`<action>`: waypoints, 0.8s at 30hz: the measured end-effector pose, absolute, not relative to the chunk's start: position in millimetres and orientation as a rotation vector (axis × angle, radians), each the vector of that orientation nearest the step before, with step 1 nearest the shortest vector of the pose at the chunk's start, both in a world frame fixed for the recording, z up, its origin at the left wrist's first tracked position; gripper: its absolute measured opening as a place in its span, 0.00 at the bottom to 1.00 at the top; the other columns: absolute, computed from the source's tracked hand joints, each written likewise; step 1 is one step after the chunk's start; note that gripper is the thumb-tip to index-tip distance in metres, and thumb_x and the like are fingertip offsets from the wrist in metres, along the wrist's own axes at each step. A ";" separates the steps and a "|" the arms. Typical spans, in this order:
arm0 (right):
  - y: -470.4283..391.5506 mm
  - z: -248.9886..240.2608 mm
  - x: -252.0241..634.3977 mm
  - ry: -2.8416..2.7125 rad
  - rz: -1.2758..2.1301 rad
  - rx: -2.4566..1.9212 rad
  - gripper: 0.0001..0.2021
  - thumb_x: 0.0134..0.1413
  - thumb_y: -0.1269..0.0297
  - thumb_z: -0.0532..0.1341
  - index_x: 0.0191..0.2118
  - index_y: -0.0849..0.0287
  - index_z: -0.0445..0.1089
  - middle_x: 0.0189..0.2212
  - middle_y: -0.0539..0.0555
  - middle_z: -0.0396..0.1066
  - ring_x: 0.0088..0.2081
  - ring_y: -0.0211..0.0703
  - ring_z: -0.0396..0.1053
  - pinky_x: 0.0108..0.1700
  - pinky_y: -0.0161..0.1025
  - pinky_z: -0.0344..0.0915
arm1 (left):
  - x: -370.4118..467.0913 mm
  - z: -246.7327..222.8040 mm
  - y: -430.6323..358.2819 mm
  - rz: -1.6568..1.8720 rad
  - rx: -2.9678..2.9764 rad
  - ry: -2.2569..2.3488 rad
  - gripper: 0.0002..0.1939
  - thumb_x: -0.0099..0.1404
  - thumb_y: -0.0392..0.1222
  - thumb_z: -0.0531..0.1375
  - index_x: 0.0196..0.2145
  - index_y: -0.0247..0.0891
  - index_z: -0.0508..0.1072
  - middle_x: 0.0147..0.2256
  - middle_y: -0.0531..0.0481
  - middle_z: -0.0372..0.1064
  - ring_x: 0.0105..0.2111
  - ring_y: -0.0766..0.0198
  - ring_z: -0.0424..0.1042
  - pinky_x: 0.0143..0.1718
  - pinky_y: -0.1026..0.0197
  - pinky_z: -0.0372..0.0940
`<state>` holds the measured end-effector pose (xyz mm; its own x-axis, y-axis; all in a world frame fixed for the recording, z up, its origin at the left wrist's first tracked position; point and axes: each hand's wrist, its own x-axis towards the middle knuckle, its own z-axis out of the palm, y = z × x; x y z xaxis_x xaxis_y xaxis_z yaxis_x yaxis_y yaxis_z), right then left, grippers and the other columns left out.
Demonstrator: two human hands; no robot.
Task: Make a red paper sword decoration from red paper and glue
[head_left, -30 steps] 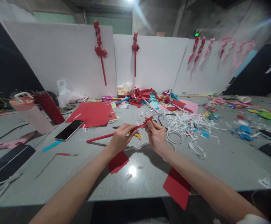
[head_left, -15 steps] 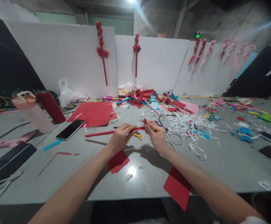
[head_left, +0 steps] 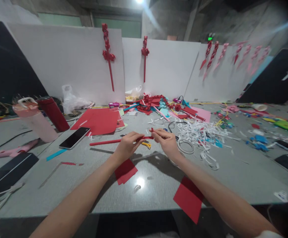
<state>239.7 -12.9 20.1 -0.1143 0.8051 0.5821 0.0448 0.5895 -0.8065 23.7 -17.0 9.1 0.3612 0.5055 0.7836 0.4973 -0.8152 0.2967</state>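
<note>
Above the grey table, my left hand (head_left: pixel 128 144) is closed around a thin red paper stick (head_left: pixel 105 142), whose long end sticks out to the left. The stick's short end comes out between my two hands. My right hand (head_left: pixel 166 141) pinches at that end, where a small curled bit of red paper (head_left: pixel 152 131) stands up at the fingertips. Whether the curl is joined to the stick, I cannot tell. Behind and below the fingers a yellow tool handle (head_left: pixel 147 145) shows in part. Red paper pieces (head_left: pixel 125 172) lie beneath my left wrist, and a red sheet (head_left: pixel 188 200) under my right forearm overhangs the table edge.
To the left are a phone (head_left: pixel 75 138), a pink bottle (head_left: pixel 36 120), a red flask (head_left: pixel 53 114) and a pink glue gun (head_left: pixel 18 147). White paper shreds (head_left: pixel 196 130) and a tape roll (head_left: pixel 186 146) lie right of my hands. Red paper chains (head_left: pixel 145 54) hang on the white panel behind.
Both hands have shifted very slightly left with the red stick. The fingertips of my right hand have turned a little, and the red curl there has tilted left.
</note>
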 end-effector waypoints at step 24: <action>-1.8 18.7 247.7 -1.416 1.449 -0.732 0.20 0.48 0.47 0.74 0.42 0.55 0.83 0.31 0.53 0.76 0.28 0.35 0.62 0.32 0.36 0.61 | 22.8 5.7 -12.3 1.407 2.489 0.990 0.11 0.72 0.46 0.61 0.45 0.38 0.79 0.37 0.44 0.78 0.32 0.63 0.75 0.35 0.61 0.70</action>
<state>247.7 -1.8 18.7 -0.3718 0.9078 0.1940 -0.2152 0.1190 -0.9693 22.8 -12.3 5.7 0.3555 0.5903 0.7247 0.4828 -0.7798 0.3984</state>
